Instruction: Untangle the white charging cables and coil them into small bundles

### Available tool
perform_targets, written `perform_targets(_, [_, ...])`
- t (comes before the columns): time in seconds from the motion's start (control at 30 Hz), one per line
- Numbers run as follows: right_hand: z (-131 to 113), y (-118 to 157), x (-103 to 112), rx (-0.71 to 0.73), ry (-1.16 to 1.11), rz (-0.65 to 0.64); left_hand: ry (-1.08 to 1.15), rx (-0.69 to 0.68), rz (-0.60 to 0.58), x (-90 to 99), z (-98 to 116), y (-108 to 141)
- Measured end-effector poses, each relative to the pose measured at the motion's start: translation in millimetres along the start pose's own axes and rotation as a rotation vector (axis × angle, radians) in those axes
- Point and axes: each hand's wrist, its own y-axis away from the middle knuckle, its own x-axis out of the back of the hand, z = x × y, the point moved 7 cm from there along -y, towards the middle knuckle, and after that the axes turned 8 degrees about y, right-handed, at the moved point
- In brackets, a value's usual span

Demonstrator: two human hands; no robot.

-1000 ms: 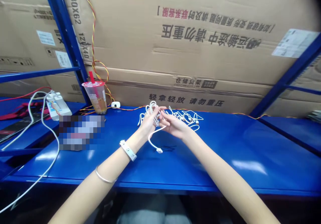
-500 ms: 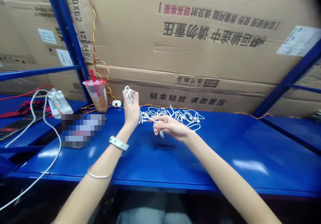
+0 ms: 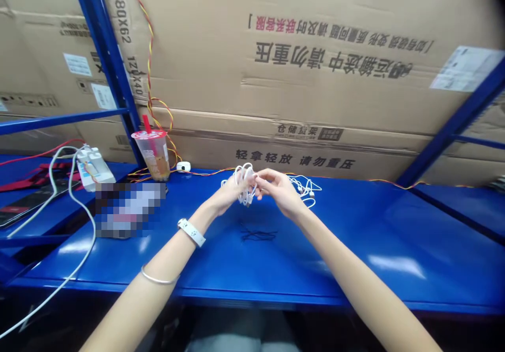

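- Over the middle of the glossy blue metal shelf (image 3: pixel 335 260), our left hand (image 3: pixel 229 194) is closed around a coil of thin white plastic cable (image 3: pixel 246 199), which lies at its fingers, towards our right.
- Between our two hands, the coil's loops stand roughly upright, long axis running up and down in our view; the left hand is nearer, wrapping it.
- Below the coil and towards us, a small bunch of thin black strands (image 3: pixel 258 234) lies flat and crosswise, touched by neither hand.
- At the coil's right edge, our right hand (image 3: pixel 281 191) has its bent fingertips together, pinching the cable; blur hides which strand.
- Beyond that hand, a loose tangle of white cables (image 3: pixel 303 190) rests on the shelf, partly hidden.
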Motion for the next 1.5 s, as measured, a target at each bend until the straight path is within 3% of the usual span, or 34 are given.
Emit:
perform_targets(0.1, [6.4,-1.9,7.0,0.024,0.038,0.093,-0.051,-0.046,-0.077,-9.8,1.0,3.5])
perform_targets(0.27, [5.5,0.2,13.7,0.095,0.312,0.18,-0.05,0.043,-0.192,-17.4,-6.8,7.0])
perform_targets(0.43, [-7.5,1.8,16.3,0.187,0.639,0.198,-0.091,0.082,-0.203,-17.6,-10.3,9.1])
perform_targets(0.53, [-10.5,1.2,19.1,0.211,0.709,0.225,-0.059,0.063,-0.235,-19.7,-9.8,8.6])
perform_targets(0.73, [-1.0,-3.0,26.2,0.162,0.599,0.26,0.039,0.104,-0.199,-15.6,-17.0,3.1])
perform_targets(0.9, [0.8,-3.5,19.5,0.151,0.454,0.161,-0.021,0.112,-0.15,-11.3,-17.7,3.5])
perform_targets(1.13, [-7.1,1.0,5.2,0.11,0.301,0.024,-0.037,0.178,-0.267,-19.5,-22.6,11.2])
perform_targets(1.27, [-10.3,2.3,2.3,0.094,0.292,-0.023,0.037,0.157,-0.233,-19.1,-23.3,8.4])
perform_targets(1.5, [-7.1,1.6,1.5,0.073,0.233,-0.048,-0.034,0.182,-0.177,-13.7,-28.0,3.6])
